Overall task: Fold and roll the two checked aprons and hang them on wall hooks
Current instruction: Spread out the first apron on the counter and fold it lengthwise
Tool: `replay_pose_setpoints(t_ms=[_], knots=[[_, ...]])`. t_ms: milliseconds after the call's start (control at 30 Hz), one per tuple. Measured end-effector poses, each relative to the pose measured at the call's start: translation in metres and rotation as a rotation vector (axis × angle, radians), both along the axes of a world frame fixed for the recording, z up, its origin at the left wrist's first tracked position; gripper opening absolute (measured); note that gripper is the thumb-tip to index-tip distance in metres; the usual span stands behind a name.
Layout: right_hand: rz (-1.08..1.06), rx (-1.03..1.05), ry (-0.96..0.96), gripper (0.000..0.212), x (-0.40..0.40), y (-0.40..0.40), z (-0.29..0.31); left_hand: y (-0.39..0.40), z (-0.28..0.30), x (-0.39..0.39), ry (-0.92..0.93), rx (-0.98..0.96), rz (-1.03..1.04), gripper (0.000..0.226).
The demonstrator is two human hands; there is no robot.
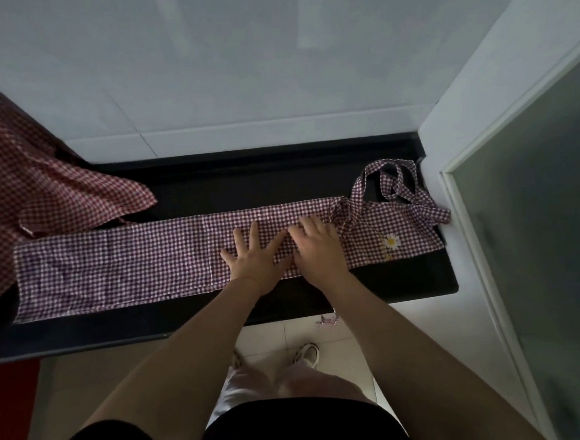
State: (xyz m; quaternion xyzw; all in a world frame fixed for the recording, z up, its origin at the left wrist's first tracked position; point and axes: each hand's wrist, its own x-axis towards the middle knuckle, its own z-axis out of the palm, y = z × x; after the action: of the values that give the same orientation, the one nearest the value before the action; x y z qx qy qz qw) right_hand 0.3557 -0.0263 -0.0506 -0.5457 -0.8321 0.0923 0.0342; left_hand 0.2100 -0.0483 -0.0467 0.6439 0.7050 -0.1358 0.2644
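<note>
A purple-and-white checked apron (120,266) lies folded into a long narrow strip along the black counter (244,178). Its neck and waist straps (396,185) bunch at the right end, near a daisy print (391,241). My left hand (255,255) lies flat on the strip with fingers spread. Right beside it, my right hand (318,248) rests on the fabric with its fingers slightly bent at the strip's far edge. A red-and-white checked apron (32,189) lies crumpled at the counter's left end.
A white tiled wall (237,69) stands behind the counter. A white-framed frosted glass door (539,219) closes off the right side. A strap end (328,320) dangles below the counter's front edge. White floor tiles and my shoes are below; a red surface (10,411) sits lower left.
</note>
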Motion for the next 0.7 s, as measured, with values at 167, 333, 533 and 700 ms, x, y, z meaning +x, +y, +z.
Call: replay_pose_setpoints(t_ms=[167, 333, 533, 700], knots=[[-0.221, -0.094, -0.030, 0.026, 0.020, 0.007, 0.004, -0.001, -0.001, -0.019, -0.006, 0.003, 0.006, 0.072], [-0.309, -0.227, -0.173, 0.027, 0.054, 0.030, 0.024, 0.009, 0.004, -0.025, -0.045, 0.014, 0.155, 0.054], [-0.042, -0.207, -0.261, 0.040, 0.075, 0.041, 0.021, 0.027, 0.013, 0.037, -0.007, 0.172, -0.061, 0.075], [-0.458, -0.210, 0.079, 0.038, 0.090, 0.055, 0.012, 0.031, 0.006, 0.054, -0.021, 0.001, -0.118, 0.088]])
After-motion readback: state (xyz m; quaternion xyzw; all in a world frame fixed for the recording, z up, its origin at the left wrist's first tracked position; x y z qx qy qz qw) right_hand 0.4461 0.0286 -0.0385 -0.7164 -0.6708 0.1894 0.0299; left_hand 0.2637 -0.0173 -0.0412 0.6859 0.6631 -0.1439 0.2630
